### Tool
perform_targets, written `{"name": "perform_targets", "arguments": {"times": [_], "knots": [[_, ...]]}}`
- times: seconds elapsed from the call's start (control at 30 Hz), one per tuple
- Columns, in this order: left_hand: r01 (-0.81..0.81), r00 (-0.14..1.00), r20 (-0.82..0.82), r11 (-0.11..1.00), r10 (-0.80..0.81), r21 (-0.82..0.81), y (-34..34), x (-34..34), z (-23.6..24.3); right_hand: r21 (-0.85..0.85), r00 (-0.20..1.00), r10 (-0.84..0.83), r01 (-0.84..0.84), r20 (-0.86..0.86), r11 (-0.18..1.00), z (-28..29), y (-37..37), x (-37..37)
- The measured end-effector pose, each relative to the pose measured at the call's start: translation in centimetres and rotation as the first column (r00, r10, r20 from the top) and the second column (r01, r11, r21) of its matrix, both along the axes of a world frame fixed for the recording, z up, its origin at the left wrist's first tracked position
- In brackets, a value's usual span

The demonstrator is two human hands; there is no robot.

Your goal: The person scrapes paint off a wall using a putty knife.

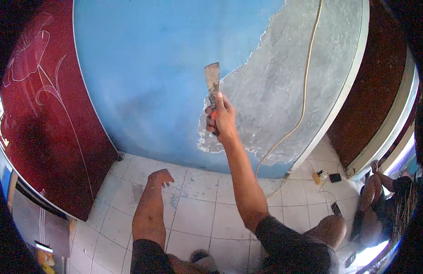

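My right hand [222, 116] is raised in front of the wall, gripping the handle of a metal scraper [212, 78]. Its flat blade points up against the blue painted wall [152, 68], at the edge of the bare grey patch [280, 82] where paint is gone. My left hand [160, 177] hangs low over the tiled floor [197, 214], fingers curled loosely, holding nothing.
A dark red cabinet with a white flower line drawing [42, 105] stands at the left. A pale cable [306, 86] runs down the bare wall to a plug strip [319, 176] on the floor. Another person [380, 201] sits at the right.
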State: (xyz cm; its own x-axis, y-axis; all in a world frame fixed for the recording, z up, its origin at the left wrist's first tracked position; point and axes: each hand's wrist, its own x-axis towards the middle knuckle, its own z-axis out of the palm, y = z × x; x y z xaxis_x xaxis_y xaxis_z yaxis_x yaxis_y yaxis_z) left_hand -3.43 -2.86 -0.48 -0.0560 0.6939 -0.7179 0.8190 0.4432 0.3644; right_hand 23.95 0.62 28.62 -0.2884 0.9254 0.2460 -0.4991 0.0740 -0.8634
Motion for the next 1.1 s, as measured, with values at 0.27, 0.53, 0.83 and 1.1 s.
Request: {"name": "perform_targets", "arguments": {"times": [0.27,0.53,0.83,1.1], "knots": [[-0.055,0.998,0.044,0.998,0.054,0.034,2.4,-0.3,-3.0,-0.079,0.977,-0.189,0.197,0.098,0.977,-3.2,0.6,1.1],[-0.076,0.997,0.013,0.995,0.076,0.064,2.0,0.2,-0.9,-0.051,0.995,-0.100,0.101,0.022,0.994,-5.2,2.0,2.0],[-0.007,0.999,-0.041,0.993,0.012,0.116,1.8,-0.7,-5.5,-0.077,0.997,-0.059,0.055,-0.055,0.995,-0.6,-3.9,2.3],[0.002,1.000,0.017,0.996,-0.003,0.089,3.3,2.8,-2.1,-0.068,0.989,-0.098,0.091,-0.108,0.994,-0.6,-3.3,3.3]]}}
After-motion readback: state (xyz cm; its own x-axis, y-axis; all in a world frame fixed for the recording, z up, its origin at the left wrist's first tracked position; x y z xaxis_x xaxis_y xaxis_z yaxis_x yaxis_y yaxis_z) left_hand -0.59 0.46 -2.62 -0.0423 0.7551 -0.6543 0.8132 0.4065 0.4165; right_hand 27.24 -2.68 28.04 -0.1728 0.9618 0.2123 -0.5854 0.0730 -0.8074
